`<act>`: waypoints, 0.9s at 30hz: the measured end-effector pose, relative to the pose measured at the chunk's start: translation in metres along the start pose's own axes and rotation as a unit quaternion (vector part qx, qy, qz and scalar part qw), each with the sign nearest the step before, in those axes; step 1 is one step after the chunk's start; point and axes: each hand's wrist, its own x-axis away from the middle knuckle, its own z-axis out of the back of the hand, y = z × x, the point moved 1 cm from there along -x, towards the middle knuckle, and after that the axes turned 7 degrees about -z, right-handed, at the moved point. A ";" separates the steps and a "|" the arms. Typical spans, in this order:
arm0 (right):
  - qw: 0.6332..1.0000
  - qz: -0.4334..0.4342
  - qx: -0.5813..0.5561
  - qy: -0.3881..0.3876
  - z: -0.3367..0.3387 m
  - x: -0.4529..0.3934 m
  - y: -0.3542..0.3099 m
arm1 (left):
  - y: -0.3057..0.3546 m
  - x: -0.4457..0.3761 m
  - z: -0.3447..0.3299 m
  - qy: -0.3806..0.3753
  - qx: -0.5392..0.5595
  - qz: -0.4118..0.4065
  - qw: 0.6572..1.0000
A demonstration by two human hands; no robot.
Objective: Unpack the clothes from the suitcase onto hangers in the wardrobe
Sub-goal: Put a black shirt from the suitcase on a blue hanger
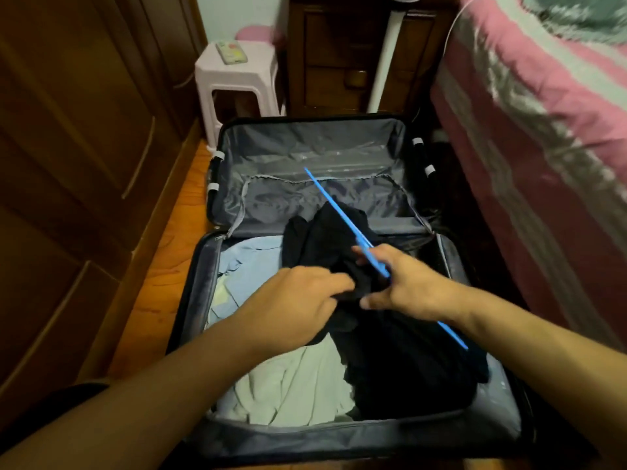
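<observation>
Right hand (412, 283) curled round a thin, straight blue plastic hanger (342, 217), seen edge-on as a slim bar running from above the suitcase lid down past the wrist; hook not visible. Left hand (298, 296) gripping a bunched fold of soft black garment (390, 351), fingertips buried in the cloth and partly hidden. Both hands just beside each other over the middle of the open suitcase (373, 439).

Lying flat on a wooden floor (163, 283), dark hard shell, grey shiny lining, zip edges wavy. Near half holding the black garment heaped to the right, a creased pale green shirt (291, 385) at the front left, a light blue shirt (244, 266) behind it. Far half lined only with a loose grey flap and a clear plastic strip.

Left, brown panelled wardrobe (74, 147), doors closed, cut off by the frame. Behind, a pink plastic stool (234, 76) bearing a blurred remote. Right, a bed (543, 130) in pink and grey striped cover, blurred.
</observation>
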 end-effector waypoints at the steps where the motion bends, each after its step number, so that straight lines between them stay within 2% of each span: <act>1: 0.999 0.024 0.030 -0.007 -0.007 0.000 -0.003 | 0.006 -0.001 0.005 0.056 -0.001 -0.005 0.998; 2: 0.998 0.040 0.042 0.016 -0.013 -0.002 -0.004 | 0.010 -0.001 0.008 0.109 0.007 -0.007 0.994; 5: 0.977 -0.011 -0.057 0.203 -0.002 -0.013 -0.003 | 0.012 0.004 0.019 0.227 0.041 0.020 0.973; 7: 0.964 -0.063 -0.065 0.248 0.025 -0.022 -0.002 | -0.004 0.004 0.031 0.218 0.059 0.072 0.972; 9: 0.962 -0.066 -0.136 0.226 0.057 -0.026 -0.002 | -0.023 0.005 0.042 0.150 0.042 0.037 0.987; 11: 0.955 -0.049 -0.196 0.217 0.085 -0.024 -0.007 | -0.036 0.009 0.048 0.113 0.048 0.005 0.992; 14: 0.956 -0.058 -0.234 0.170 0.111 -0.019 -0.008 | -0.046 0.008 0.047 0.102 -0.003 0.042 0.994; 16: 0.973 -0.080 -0.191 0.105 0.114 -0.018 -0.005 | -0.051 0.003 0.043 0.098 -0.061 0.115 0.987; 18: 0.987 -0.114 -0.082 0.074 0.102 -0.018 0.005 | -0.056 0.000 0.037 0.067 -0.116 0.191 0.972; 21: 0.987 -0.155 -0.001 0.052 0.074 -0.015 0.024 | -0.055 -0.004 0.022 0.002 -0.206 0.217 0.954; 23: 0.988 -0.146 -0.009 0.046 0.066 -0.011 0.029 | -0.056 -0.007 0.010 -0.038 -0.164 0.232 0.958; 27: 0.986 -0.075 -0.062 0.137 0.078 -0.006 0.022 | -0.078 -0.011 -0.004 -0.081 0.032 0.283 0.955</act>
